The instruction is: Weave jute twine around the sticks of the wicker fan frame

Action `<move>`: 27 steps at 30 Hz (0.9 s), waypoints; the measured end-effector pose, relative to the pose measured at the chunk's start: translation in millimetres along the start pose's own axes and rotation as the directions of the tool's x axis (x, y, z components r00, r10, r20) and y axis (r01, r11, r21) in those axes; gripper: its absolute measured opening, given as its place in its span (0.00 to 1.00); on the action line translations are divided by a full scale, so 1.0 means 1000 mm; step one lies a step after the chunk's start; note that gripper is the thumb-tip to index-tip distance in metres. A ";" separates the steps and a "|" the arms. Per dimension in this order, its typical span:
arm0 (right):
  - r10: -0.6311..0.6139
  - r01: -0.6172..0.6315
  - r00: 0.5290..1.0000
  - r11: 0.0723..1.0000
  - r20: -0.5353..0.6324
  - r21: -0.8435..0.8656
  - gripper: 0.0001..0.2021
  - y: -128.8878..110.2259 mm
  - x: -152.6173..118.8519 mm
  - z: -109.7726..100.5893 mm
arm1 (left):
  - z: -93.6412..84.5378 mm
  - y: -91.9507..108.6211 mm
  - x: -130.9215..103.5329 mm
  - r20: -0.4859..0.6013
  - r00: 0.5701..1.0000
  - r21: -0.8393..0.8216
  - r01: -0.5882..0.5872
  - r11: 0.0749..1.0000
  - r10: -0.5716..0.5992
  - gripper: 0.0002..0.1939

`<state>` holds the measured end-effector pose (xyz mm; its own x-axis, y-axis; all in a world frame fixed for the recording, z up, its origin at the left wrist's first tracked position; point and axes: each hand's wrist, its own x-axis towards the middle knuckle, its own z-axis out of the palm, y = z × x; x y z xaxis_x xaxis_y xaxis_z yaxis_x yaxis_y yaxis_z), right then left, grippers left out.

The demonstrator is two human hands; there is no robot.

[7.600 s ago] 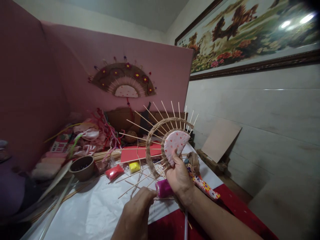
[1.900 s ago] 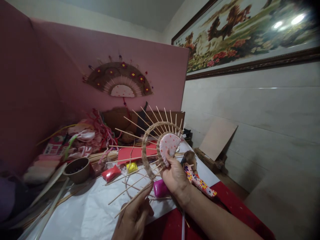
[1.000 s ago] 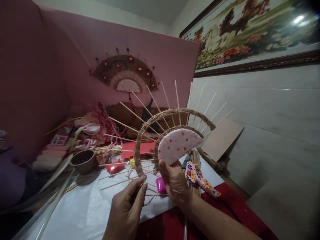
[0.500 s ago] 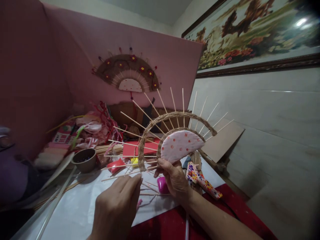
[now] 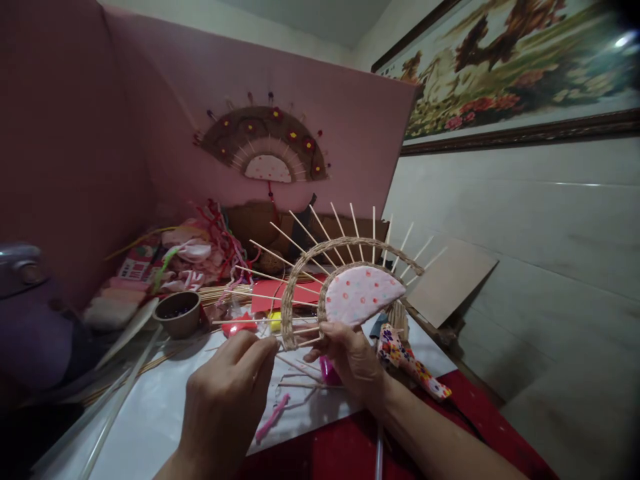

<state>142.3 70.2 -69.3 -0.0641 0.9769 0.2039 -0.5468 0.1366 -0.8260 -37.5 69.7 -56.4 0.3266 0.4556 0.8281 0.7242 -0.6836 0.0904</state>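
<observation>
Taking the raised fan frame (image 5: 327,284), a half-round of thin pale wooden sticks and braided brown cord, as the centre of the dial, I see it stand in the air over the white sheet (image 5: 150,410) on the table. Its white, red-dotted half-moon pad (image 5: 363,295) faces the wearer, tilted up at its right end.

The right hand (image 5: 356,360) sits at 6 o'clock, thumb in front and fingers behind, gripping the pad's lower left edge; that looks meant to steady the frame by its solid part and leave the sticks untouched. The left hand (image 5: 227,387), at 8 o'clock, has its fingertips bent together beside the lower end of the outer braided brown band (image 5: 287,313); whether they pinch a stick or cord, I cannot tell.

A flower-printed, gun-shaped tool (image 5: 411,370) lies at 4 o'clock, probably within easy reach by choice. At 11 o'clock a brown half-round fan with red flowers (image 5: 305,137) hangs on the pink wall (image 5: 350,133), perhaps as a model.
</observation>
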 end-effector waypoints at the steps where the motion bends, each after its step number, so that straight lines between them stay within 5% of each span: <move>1: 0.035 -0.035 0.999 0.999 0.025 0.003 0.12 -0.001 0.000 -0.001 | 0.000 -0.002 0.000 0.010 1.000 -0.025 0.021 0.999 -0.021 0.07; 6: 0.122 -0.119 0.987 0.992 0.106 -0.033 0.17 -0.003 0.001 0.000 | 0.002 -0.008 0.000 0.067 0.991 -0.134 0.120 0.984 -0.112 0.06; 13: 0.133 -0.133 0.983 0.991 0.130 -0.007 0.15 -0.003 0.001 -0.002 | 0.003 -0.004 0.002 -0.004 0.997 0.008 0.081 0.997 -0.081 0.07; 20: 0.181 -0.202 0.969 0.972 0.168 0.119 0.13 0.000 0.002 -0.002 | -0.002 -0.004 0.008 -0.022 1.000 -0.016 0.021 1.000 -0.022 0.04; 27: 0.214 -0.217 0.973 0.976 0.091 0.022 0.12 0.004 -0.001 0.004 | 0.002 -0.001 0.004 0.005 1.000 -0.027 0.007 1.000 -0.007 0.03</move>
<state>137.0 68.9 -71.4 -0.2554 0.9644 0.0691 -0.5381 -0.0824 -0.8389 -35.5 73.7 -54.1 0.3242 0.4631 0.8249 0.7101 -0.6953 0.1112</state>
